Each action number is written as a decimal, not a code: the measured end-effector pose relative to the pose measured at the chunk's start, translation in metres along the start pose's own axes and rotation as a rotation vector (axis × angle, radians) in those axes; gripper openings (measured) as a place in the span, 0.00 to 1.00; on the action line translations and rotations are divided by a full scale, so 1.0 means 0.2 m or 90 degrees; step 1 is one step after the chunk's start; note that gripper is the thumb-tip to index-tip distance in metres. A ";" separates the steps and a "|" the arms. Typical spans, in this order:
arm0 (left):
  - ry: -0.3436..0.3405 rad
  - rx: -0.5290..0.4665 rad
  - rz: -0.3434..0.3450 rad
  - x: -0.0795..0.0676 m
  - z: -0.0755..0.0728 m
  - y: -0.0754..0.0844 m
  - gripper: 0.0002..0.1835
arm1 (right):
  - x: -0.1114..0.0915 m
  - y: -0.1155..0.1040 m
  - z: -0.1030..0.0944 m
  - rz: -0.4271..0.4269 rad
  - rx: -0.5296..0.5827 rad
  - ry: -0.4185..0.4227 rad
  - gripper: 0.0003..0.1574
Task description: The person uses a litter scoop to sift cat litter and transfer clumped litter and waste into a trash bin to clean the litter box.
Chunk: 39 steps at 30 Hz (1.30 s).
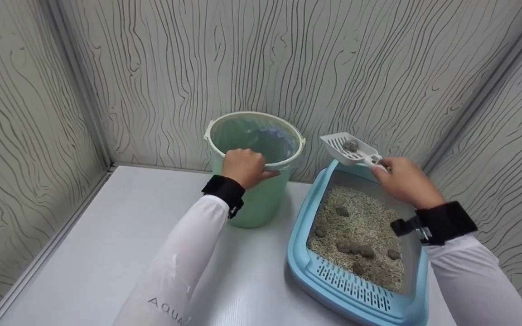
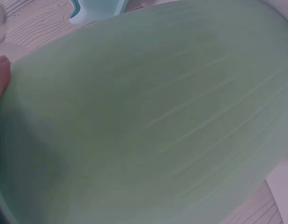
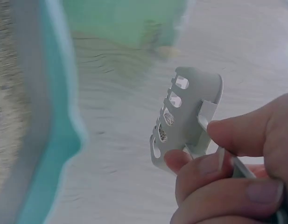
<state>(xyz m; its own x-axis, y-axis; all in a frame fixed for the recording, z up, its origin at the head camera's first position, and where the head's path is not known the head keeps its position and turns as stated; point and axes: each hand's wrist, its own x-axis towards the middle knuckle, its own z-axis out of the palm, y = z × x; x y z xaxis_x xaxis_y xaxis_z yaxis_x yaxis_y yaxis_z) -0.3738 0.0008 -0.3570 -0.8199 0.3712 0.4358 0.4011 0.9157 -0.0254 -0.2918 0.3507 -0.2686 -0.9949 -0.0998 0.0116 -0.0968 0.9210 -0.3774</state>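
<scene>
My left hand (image 1: 244,167) grips the near rim of a green trash bin (image 1: 261,199) with a thin liner inside; the bin's ribbed side (image 2: 148,112) fills the left wrist view, the thumb (image 2: 1,77) at its edge. In my right hand (image 1: 406,181) is the handle of a white slotted litter scoop (image 1: 365,151), raised above the far edge of a blue litter box (image 1: 298,235). One grey clump (image 1: 350,145) lies in the scoop. The right wrist view shows the scoop (image 3: 190,107) from its handle end, fingers and thumb curled round the handle.
Several dark clumps (image 1: 355,249) lie on the litter (image 1: 369,217) in the box. Bin and box stand side by side on a white table (image 1: 152,217), against wood-grain patterned walls (image 1: 175,81). The box has a perforated front lip (image 1: 354,285).
</scene>
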 end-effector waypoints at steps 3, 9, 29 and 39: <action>0.000 -0.003 0.000 0.00 0.00 0.00 0.40 | 0.10 -0.16 -0.04 -0.004 0.026 -0.021 0.30; 0.000 -0.009 -0.003 0.00 0.00 0.00 0.40 | 0.30 -0.44 0.01 -0.049 0.057 -0.029 0.28; 0.024 0.034 -0.008 0.02 0.02 -0.01 0.41 | 0.47 -0.66 0.44 -0.166 -0.201 0.257 0.10; 0.025 0.029 -0.007 0.02 0.03 -0.01 0.40 | 0.49 -0.59 0.51 -0.258 -0.247 0.367 0.08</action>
<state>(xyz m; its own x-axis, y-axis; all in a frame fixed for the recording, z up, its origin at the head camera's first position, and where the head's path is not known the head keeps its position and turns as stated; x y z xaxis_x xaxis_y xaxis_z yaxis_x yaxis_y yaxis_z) -0.3801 0.0015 -0.3615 -0.8072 0.3552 0.4715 0.3721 0.9262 -0.0607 -0.3748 0.1934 -0.3168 -0.7277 -0.3413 0.5949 -0.3501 0.9307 0.1058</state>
